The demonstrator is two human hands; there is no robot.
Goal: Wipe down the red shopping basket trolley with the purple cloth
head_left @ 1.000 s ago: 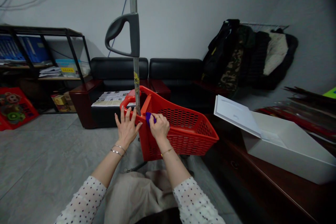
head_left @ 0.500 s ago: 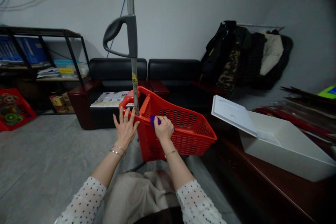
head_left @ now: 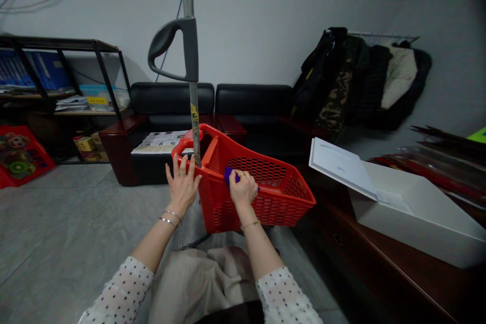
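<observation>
A red plastic shopping basket [head_left: 273, 197] with a grid of holes stands tilted in front of me. A metal pole [head_left: 193, 111] with a grey handle [head_left: 174, 48] rises from its near end. My left hand [head_left: 183, 186] lies flat with fingers spread against the basket's near corner. My right hand [head_left: 243, 190] is closed on a small purple cloth [head_left: 230, 176] and presses it on the basket's near rim.
A black sofa [head_left: 212, 106] with newspapers [head_left: 161, 143] stands behind the basket. A shelf [head_left: 56, 86] with folders is at the left. Coats [head_left: 360, 81] hang at the right. A white open box [head_left: 402, 202] rests on a dark wooden table [head_left: 398, 268].
My right hand has slid the purple cloth rightward along the basket's rim. My left hand has stayed on the near corner.
</observation>
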